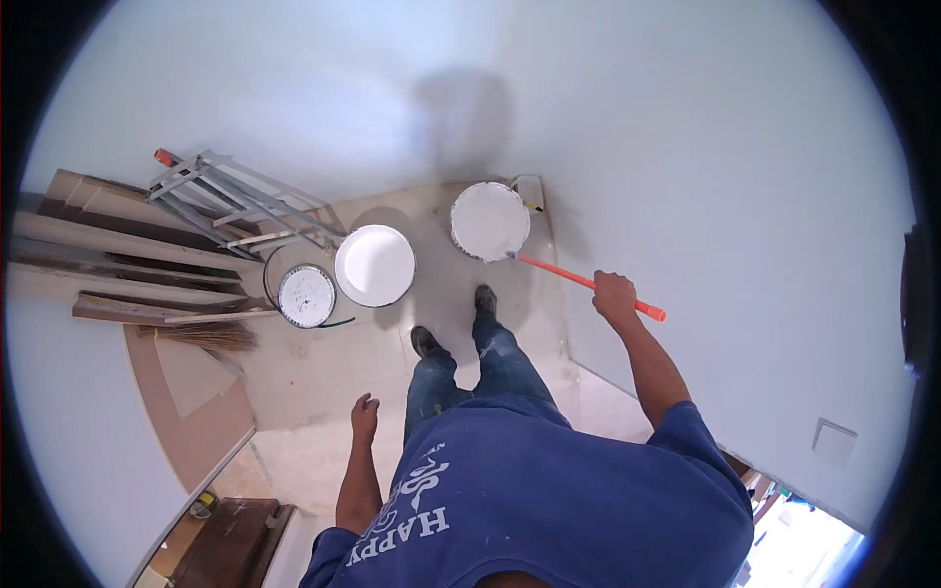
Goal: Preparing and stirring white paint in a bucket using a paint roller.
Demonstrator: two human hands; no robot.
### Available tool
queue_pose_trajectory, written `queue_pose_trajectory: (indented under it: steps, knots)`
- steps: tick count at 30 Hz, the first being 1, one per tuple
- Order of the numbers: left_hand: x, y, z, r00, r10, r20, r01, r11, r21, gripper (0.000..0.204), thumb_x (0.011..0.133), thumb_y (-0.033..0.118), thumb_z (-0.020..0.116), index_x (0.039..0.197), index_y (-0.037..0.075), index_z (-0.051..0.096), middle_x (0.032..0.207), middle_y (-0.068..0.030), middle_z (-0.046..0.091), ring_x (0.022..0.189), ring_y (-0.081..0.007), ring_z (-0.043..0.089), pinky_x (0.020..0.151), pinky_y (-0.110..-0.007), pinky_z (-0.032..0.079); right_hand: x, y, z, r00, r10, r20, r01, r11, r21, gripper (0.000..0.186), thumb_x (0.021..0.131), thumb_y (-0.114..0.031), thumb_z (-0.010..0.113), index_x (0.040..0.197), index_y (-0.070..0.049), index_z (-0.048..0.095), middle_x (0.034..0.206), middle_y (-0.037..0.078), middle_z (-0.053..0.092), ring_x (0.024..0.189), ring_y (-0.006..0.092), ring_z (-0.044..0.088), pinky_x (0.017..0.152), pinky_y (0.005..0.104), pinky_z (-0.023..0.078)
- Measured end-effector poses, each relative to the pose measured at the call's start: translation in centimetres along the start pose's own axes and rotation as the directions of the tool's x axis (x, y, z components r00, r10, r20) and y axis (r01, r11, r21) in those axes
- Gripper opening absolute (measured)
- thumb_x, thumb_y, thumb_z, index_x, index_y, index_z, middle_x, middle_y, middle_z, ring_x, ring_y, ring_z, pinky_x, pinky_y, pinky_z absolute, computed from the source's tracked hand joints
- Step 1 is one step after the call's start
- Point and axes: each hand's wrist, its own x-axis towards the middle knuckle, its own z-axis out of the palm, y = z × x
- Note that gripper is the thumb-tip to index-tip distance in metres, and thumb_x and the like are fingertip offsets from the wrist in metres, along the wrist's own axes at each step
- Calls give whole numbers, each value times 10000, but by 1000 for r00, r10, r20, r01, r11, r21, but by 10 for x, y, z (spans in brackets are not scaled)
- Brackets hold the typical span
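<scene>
My right hand grips an orange pole near its outer end. The pole's far end, with a small greyish fitting, meets the near rim of a large bucket of white paint by the wall. My left hand hangs beside my left leg with nothing visible in it, fingers loosely bent and apart. A second bucket of white material stands to the left, beside a smaller round container with a paint-spattered white top.
A folded metal stepladder leans at the back left, beside stacked boards and a straw broom. A small pale container is behind the right bucket. White walls surround me. A dark wooden piece shows at the lower left.
</scene>
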Motion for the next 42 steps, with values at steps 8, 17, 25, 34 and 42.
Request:
queue_pose_trajectory:
  steps: [8,17,25,34,42]
  knots:
    - [-56,-43,-9,968,-248,-33,243,963,-119,511,880,192,678,1355,35,571,995,-99,668,784,-161,632,589,-279,485,49,-36,25,992,-100,78,97,995,36,193,815,-150,644,979,-57,685,956,177,723,901,325,722,802,436,577]
    - [-89,-7,26,956,-272,-107,250,951,-182,510,884,190,672,1359,43,560,942,-52,648,715,-118,595,533,-249,422,63,-64,104,979,173,107,-202,890,408,276,828,-174,616,1056,-20,625,975,189,722,953,372,713,862,467,562]
    - [-79,45,62,980,-148,-132,126,979,-161,529,896,222,672,1343,-35,552,982,-76,670,832,-147,588,787,-299,493,84,0,85,1000,11,-25,-6,978,206,226,876,-161,601,1100,-130,614,962,162,718,934,346,714,787,471,568]
    - [-65,59,103,991,-84,-103,75,993,-87,592,877,309,674,1387,38,544,993,-61,644,830,-155,597,664,-295,464,144,44,32,965,-259,-39,256,964,-65,184,899,-145,575,1032,-78,683,998,129,726,941,316,717,797,436,575]
    - [-93,42,129,973,-165,-161,133,972,-193,533,885,234,671,1340,-25,572,953,-89,668,808,-167,600,767,-309,501,148,67,-26,914,-394,93,402,912,-81,209,780,-98,650,979,-42,681,955,185,713,909,329,713,775,432,576]
